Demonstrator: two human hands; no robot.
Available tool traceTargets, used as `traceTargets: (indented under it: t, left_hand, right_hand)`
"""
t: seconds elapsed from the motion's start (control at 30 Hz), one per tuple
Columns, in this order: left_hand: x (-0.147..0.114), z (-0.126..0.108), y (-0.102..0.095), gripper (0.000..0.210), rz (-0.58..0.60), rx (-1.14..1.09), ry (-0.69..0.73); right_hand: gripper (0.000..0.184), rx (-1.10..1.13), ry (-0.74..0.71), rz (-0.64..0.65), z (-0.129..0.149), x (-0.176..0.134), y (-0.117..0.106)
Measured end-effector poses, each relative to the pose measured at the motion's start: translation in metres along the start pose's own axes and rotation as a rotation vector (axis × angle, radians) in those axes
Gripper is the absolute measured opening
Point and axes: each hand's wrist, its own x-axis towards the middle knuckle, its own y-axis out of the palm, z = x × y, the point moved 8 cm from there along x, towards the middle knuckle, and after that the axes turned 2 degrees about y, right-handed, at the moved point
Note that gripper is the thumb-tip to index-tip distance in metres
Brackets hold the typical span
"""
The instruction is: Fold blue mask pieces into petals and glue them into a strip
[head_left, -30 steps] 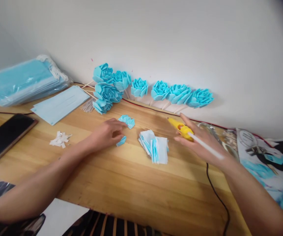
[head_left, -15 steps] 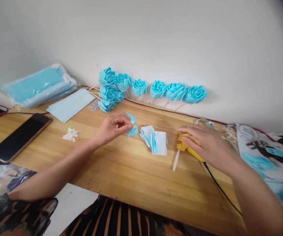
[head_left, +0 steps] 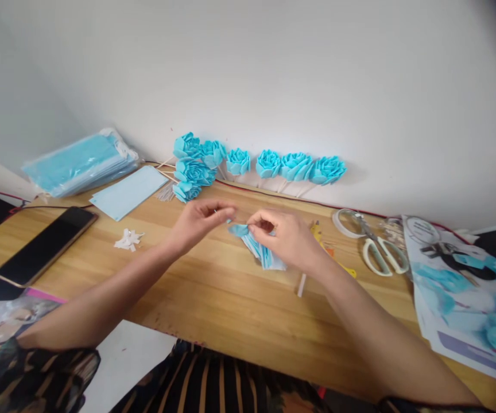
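Note:
My left hand (head_left: 207,225) is closed in a pinch above the middle of the table, with a bit of blue material showing just under its fingertips. Opposite it, my right hand (head_left: 280,234) pinches the edge of a small blue fabric petal (head_left: 238,230). The fingertips of both hands are close together but apart. Beneath my right hand lies a pile of folded blue and white fabric pieces (head_left: 262,255), partly covered by it. A yellow glue gun (head_left: 317,232) rests behind my right wrist, mostly hidden, its white glue stick (head_left: 302,285) poking out.
Blue fabric flowers on sticks (head_left: 269,164) line the wall. At the left are packed blue masks (head_left: 76,163), flat light-blue sheets (head_left: 130,192), a phone (head_left: 47,245) and white scraps (head_left: 128,240). White-handled scissors (head_left: 379,252) and a printed sheet (head_left: 458,298) are at the right.
My right hand has let go of the glue gun, which now lies on the table, and has moved left to pinch the blue petal beside my left hand. The scissors have come into full view.

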Motion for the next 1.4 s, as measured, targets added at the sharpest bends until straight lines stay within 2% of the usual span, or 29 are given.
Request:
traceTargets:
  t: [0.07, 0.13, 0.2, 0.27, 0.33, 0.43, 0.6, 0.8, 0.93, 1.03, 1.23, 1.4]
  left_hand:
    - [0.010, 0.009, -0.013, 0.039, -0.069, -0.009, -0.039]
    - [0.025, 0.021, -0.023, 0.040, -0.073, 0.121, -0.045]
    - [0.041, 0.036, -0.026, 0.035, -0.016, 0.421, -0.056]
    - [0.056, 0.054, -0.023, 0.032, 0.091, 0.754, -0.074]
    - [0.069, 0.069, -0.017, 0.029, 0.161, 0.876, -0.100]
    - [0.081, 0.081, -0.005, 0.027, 0.238, 0.914, -0.127]
    - [0.084, 0.083, 0.017, 0.022, 0.385, 0.930, -0.163]
    - [0.078, 0.083, 0.022, 0.016, 0.400, 0.943, -0.191]
    - [0.075, 0.078, 0.021, 0.018, 0.410, 0.904, -0.180]
    - [0.071, 0.069, 0.019, 0.022, 0.436, 0.801, -0.165]
    - [0.063, 0.043, 0.018, 0.027, 0.399, 0.266, -0.106]
    - [0.053, 0.027, 0.035, 0.019, 0.455, -0.040, -0.110]
  right_hand:
    - [0.012, -0.003, 0.011, -0.021, -0.003, -0.008, -0.008]
    - [0.013, 0.018, 0.029, -0.009, -0.007, -0.018, -0.015]
    - [0.015, 0.044, 0.033, 0.061, -0.012, -0.028, -0.016]
    - [0.015, 0.067, 0.009, 0.138, -0.013, -0.037, -0.015]
    - [0.016, 0.081, -0.023, 0.194, -0.014, -0.043, -0.013]
    - [0.017, 0.076, -0.050, 0.260, -0.015, -0.046, -0.010]
    - [0.018, 0.054, -0.046, 0.304, -0.017, -0.039, -0.014]
    - [0.016, -0.012, -0.076, 0.346, -0.010, -0.020, -0.022]
    - [0.017, -0.023, -0.105, 0.364, -0.008, -0.005, -0.023]
    - [0.015, 0.012, -0.068, 0.354, -0.014, -0.001, -0.023]
    - [0.013, -0.009, 0.008, 0.361, -0.024, -0.003, -0.024]
    - [0.013, -0.030, 0.048, 0.342, -0.029, -0.002, -0.025]
